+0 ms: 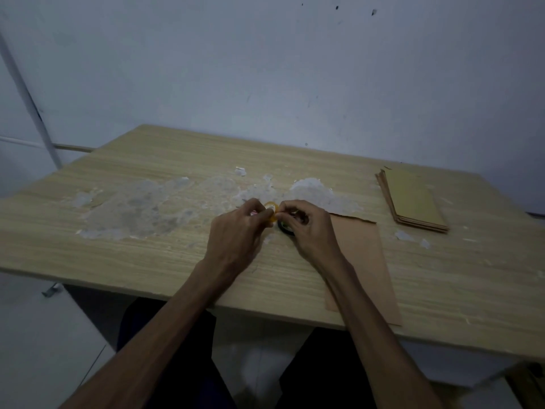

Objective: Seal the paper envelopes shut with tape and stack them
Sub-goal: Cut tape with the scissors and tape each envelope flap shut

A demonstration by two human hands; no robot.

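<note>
A small yellowish tape roll [271,208] is held up over the middle of the wooden table [165,255]. My left hand [239,231] grips the roll from the left. My right hand [306,228] pinches at the roll's right side; whether it has the tape's end is too small to tell. One brown paper envelope [365,261] lies flat under my right forearm, reaching the table's near edge. A stack of brown envelopes [413,202] sits at the back right. A dark ring-shaped object [285,228] lies on the table just under my right hand.
Patches of torn white paper residue [141,208] cover the table's middle and left. Small white scraps [410,237] lie near the stack. A grey wall stands behind the table. My dark-clothed legs show below the near edge.
</note>
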